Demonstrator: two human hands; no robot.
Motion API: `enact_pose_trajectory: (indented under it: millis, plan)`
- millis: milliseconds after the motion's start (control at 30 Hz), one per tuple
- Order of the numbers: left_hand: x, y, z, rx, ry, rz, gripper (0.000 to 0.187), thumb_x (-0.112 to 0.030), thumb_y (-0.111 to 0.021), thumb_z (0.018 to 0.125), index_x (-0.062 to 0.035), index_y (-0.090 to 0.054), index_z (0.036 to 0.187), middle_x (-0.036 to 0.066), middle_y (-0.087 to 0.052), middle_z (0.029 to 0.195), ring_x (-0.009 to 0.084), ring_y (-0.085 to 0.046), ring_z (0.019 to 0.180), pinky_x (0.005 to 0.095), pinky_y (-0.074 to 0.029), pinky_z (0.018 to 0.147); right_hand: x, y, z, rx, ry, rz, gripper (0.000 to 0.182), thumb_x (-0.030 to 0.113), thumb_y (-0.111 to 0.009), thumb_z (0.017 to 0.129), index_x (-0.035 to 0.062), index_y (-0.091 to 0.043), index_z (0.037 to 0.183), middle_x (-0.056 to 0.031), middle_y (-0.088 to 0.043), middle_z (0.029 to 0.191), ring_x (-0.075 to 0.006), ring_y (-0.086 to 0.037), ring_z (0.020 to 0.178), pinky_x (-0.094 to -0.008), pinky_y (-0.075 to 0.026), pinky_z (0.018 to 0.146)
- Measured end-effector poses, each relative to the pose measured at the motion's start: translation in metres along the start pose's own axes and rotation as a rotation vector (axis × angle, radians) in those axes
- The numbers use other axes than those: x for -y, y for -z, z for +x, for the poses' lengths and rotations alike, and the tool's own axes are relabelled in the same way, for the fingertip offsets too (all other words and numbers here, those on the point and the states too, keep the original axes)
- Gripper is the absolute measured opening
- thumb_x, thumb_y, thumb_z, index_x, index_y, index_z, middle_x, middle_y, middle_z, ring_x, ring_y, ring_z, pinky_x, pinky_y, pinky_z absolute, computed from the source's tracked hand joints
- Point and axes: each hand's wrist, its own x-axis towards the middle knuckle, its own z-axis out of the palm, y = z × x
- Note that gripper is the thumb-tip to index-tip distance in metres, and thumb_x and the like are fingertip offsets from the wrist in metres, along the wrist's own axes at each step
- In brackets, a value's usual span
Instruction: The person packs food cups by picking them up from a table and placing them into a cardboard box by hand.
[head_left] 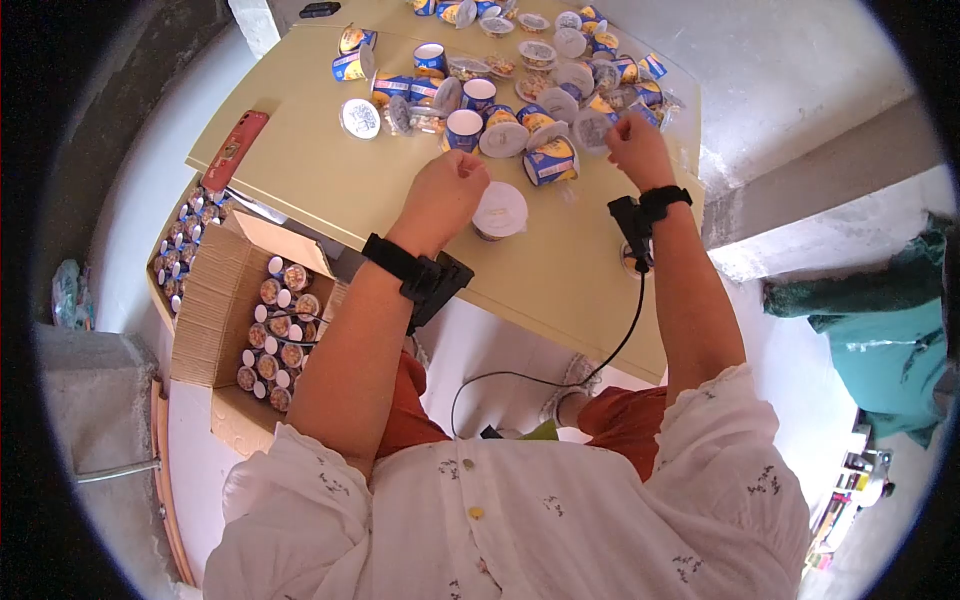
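My left hand (456,190) is closed above the near part of the table, just left of a cup with a white lid (500,210). What its curled fingers hold, if anything, is hidden. Farther right, my right hand (638,150) has its fingers pinched together beside a clear round lid (592,130) at the edge of the pile. Whatever is in that pinch is too small to make out. Between the hands lies a blue and yellow cup (551,162) on its side, and a blue cup with a white top (464,130) stands upright.
Many cups and clear tubs cover the far part of the table (290,150). A red case (236,148) lies at its left edge. An open cardboard box (213,310) of filled cups stands below left. A black cable (560,378) hangs from my right wrist.
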Motion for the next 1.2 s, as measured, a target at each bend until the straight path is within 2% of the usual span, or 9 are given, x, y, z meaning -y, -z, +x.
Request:
enact_pose_trajectory:
  millis: [167,233,333,433,567,633,733,933,1200]
  plan:
    - [-0.025,0.002,-0.002,-0.071,-0.069,-0.141,0.047,-0.037,-0.06,0.095,0.0003,-0.055,0.123,0.008,-0.065,0.106,0.0159,-0.06,0.093,0.0289,-0.049,0.078,0.066,0.042,-0.041,-0.177,0.164,0.066,0.015,0.015,-0.062,0.086,0.0011,-0.057,0.084,-0.018,-0.064,0.077,-0.0343,-0.065,0.074,-0.0407,-0.051,0.066]
    - [-0.039,-0.001,-0.005,-0.08,-0.12,-0.268,0.051,-0.039,-0.061,0.095,0.0001,-0.054,0.126,0.009,-0.064,0.11,0.0162,-0.06,0.096,0.0292,-0.05,0.08,0.085,0.039,-0.06,-0.019,0.399,0.236,0.011,0.01,-0.063,0.086,0.0012,-0.056,0.088,-0.0167,-0.065,0.081,-0.0332,-0.064,0.075,-0.0397,-0.051,0.066]
    - [-0.053,-0.005,-0.015,0.035,-0.166,-0.58,0.057,-0.042,-0.062,0.093,-0.0009,-0.051,0.131,0.01,-0.061,0.115,0.0151,-0.058,0.103,0.0299,-0.051,0.083,0.104,0.029,-0.082,0.06,0.537,0.19,0.012,0.01,-0.065,0.086,0.0015,-0.056,0.089,-0.0158,-0.065,0.086,-0.0298,-0.065,0.077,-0.038,-0.051,0.066]
    - [-0.052,-0.004,-0.014,0.242,-0.172,-0.505,0.058,-0.043,-0.063,0.092,-0.0017,-0.05,0.132,0.01,-0.06,0.118,0.0158,-0.059,0.104,0.0309,-0.052,0.086,0.104,0.022,-0.089,0.136,0.473,0.341,0.015,0.01,-0.066,0.085,0.0015,-0.059,0.095,-0.0147,-0.066,0.089,-0.0294,-0.065,0.078,-0.0371,-0.051,0.067]
    - [-0.042,-0.001,-0.01,0.113,-0.042,-0.553,0.053,-0.042,-0.062,0.093,-0.0044,-0.051,0.129,0.007,-0.058,0.121,0.0165,-0.056,0.11,0.0332,-0.051,0.087,0.078,0.009,-0.088,0.121,0.35,0.487,0.017,0.014,-0.067,0.085,0.0017,-0.063,0.096,-0.0135,-0.067,0.089,-0.031,-0.064,0.077,-0.0359,-0.051,0.067]
    - [-0.04,0.004,-0.008,0.02,0.007,-0.597,0.051,-0.042,-0.061,0.093,-0.0054,-0.052,0.127,0.006,-0.057,0.122,0.0165,-0.055,0.112,0.0341,-0.05,0.087,0.053,-0.001,-0.087,0.345,0.125,0.333,0.02,0.014,-0.07,0.086,0.0029,-0.066,0.102,-0.0111,-0.068,0.097,-0.0209,-0.066,0.083,-0.0304,-0.052,0.071]
    - [-0.038,0.006,-0.007,-0.029,0.076,-0.625,0.047,-0.04,-0.061,0.094,-0.007,-0.053,0.126,0.005,-0.056,0.123,0.0161,-0.053,0.114,0.036,-0.049,0.088,0.033,-0.014,-0.09,0.164,0.336,0.098,0.023,0.018,-0.071,0.085,0.0026,-0.067,0.103,-0.0135,-0.068,0.099,-0.0242,-0.065,0.088,-0.0341,-0.051,0.073]
    - [-0.028,0.0,0.0,0.027,0.069,-0.898,0.042,-0.035,-0.061,0.094,-0.0071,-0.055,0.124,0.005,-0.06,0.121,0.0171,-0.055,0.112,0.0356,-0.046,0.091,0.025,-0.034,-0.085,0.117,0.27,-0.099,0.02,0.015,-0.07,0.08,0.0018,-0.066,0.095,-0.0156,-0.066,0.098,-0.0331,-0.063,0.088,-0.0404,-0.051,0.079]
    - [-0.018,0.005,0.006,-0.074,0.063,-0.944,0.038,-0.028,-0.061,0.095,-0.002,-0.055,0.121,0.008,-0.061,0.118,0.0198,-0.057,0.109,0.0358,-0.046,0.097,0.031,-0.025,-0.082,0.111,0.199,-0.23,0.017,0.011,-0.063,0.08,0.0025,-0.066,0.094,-0.0174,-0.067,0.094,-0.0335,-0.065,0.085,-0.0422,-0.051,0.077]
